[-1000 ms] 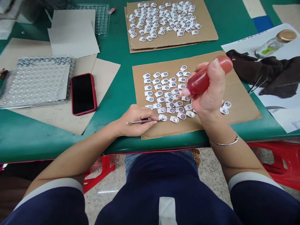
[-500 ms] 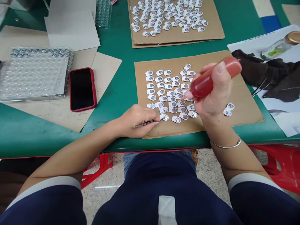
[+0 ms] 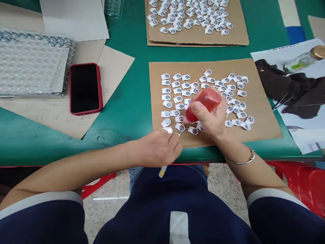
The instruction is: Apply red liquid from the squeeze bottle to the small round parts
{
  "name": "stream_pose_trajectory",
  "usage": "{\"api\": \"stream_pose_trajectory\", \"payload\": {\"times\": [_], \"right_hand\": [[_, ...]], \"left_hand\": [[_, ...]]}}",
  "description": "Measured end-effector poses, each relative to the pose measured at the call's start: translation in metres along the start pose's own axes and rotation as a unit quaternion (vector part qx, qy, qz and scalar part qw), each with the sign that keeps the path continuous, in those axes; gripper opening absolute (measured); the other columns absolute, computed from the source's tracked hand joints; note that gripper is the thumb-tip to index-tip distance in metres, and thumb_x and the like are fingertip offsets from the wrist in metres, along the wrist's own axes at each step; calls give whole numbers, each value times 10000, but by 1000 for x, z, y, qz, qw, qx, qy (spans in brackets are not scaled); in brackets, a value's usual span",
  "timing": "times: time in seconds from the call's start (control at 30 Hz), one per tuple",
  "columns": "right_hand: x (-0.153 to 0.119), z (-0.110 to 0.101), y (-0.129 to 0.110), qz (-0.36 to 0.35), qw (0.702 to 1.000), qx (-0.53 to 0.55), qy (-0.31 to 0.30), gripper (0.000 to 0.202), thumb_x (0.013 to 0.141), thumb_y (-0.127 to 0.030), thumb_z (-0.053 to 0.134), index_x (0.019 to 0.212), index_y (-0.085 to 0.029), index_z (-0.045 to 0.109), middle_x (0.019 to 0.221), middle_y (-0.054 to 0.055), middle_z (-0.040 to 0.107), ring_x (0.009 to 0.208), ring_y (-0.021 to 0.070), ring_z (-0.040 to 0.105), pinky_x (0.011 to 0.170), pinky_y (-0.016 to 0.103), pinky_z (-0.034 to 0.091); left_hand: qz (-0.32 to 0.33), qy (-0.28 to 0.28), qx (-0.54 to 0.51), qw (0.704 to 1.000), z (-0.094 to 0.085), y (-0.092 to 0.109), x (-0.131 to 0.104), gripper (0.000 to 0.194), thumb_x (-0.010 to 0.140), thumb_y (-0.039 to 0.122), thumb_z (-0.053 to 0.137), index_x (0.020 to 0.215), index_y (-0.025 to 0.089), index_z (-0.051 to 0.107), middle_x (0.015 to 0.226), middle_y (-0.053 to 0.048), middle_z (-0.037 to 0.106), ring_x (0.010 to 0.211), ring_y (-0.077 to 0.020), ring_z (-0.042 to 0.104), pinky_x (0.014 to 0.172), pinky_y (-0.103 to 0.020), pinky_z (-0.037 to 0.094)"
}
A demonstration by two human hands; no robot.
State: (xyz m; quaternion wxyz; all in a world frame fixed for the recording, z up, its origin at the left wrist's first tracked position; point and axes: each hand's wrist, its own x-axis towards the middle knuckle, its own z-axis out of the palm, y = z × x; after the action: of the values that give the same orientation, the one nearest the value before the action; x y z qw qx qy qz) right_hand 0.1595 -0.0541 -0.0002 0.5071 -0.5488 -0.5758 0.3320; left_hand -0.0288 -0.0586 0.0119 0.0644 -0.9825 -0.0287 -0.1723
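1. Right hand [image 3: 213, 117] is wrapped around a red bottle [image 3: 205, 100], so that grip's definitely closed on it. Bottle's tipped nose-down over the lower middle of the front cardboard [image 3: 264, 115]; can't make out whether the tip touches anything.
2. Left hand [image 3: 162, 147] is closed on a slim tool [image 3: 162, 172]. Most of it is hidden by the fist, but a white and yellow end pokes out below, past the table edge.
3. The little white tags [image 3: 180, 127], each with a round dark-printed face, lie in loose rows and clusters on that front cardboard. One sits right by the left fingertips, just below the bottle; can't tell if it's being touched.
4. More of the same kind of tags are spread over the back cardboard [image 3: 193, 39], farther up the green table [image 3: 122, 98].
5. Over to the left there's a phone [image 3: 85, 88] in a red case, just beside a clear bumpy plastic pack [image 3: 33, 64].
6. Off to the right is a white sheet [image 3: 302, 137], plus a bracelet [image 3: 245, 161] on the right wrist.
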Motion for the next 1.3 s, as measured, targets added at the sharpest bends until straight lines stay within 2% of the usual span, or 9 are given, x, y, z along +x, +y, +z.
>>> {"api": "stream_pose_trajectory", "payload": {"times": [0.17, 0.6, 0.93, 1.13, 1.3], "right_hand": [[1, -1, -1, -9, 999, -31, -17, 287, 702, -492, 602, 765, -223, 523, 693, 18, 507, 727, 178, 573, 569, 350, 486], [1, 0, 0, -6, 998, -46, -45, 283, 684, -477, 626, 778, -227, 536, 699, 17, 540, 666, 165, 550, 599, 373, 489], [2, 1, 2, -12, 998, -49, -24, 291, 688, -492, 614, 763, -222, 536, 711, 27, 530, 760, 196, 573, 634, 385, 498], [2, 1, 4, -20, 999, -46, -18, 314, 691, -518, 599, 790, -226, 543, 739, 34, 549, 770, 196, 578, 650, 396, 507], [4, 1, 2, -37, 997, -66, -4, 285, 704, -496, 596, 774, -225, 547, 728, 25, 555, 716, 179, 567, 682, 408, 491]], "left_hand": [[13, 10, 31, 999, 1, 5, 1, 132, 805, 97, 457, 725, 108, 562, 700, -105, 660, 664, -183, 623, 534, -265, 481], [-2, 26, 23, 999, 2, 4, 1, 154, 805, 78, 445, 711, 118, 560, 652, -80, 642, 635, -167, 615, 546, -264, 485], [-6, 36, 13, 999, 3, 4, 0, 126, 786, 78, 456, 732, 107, 566, 682, -96, 653, 631, -169, 613, 550, -267, 476], [-7, 13, 18, 1000, 2, 3, -1, 145, 804, 85, 424, 764, 117, 560, 731, -89, 662, 639, -157, 609, 563, -263, 483], [-4, 20, 17, 1000, 3, 2, 0, 140, 796, 83, 435, 717, 129, 542, 696, -79, 648, 618, -157, 601, 537, -260, 478]]}}
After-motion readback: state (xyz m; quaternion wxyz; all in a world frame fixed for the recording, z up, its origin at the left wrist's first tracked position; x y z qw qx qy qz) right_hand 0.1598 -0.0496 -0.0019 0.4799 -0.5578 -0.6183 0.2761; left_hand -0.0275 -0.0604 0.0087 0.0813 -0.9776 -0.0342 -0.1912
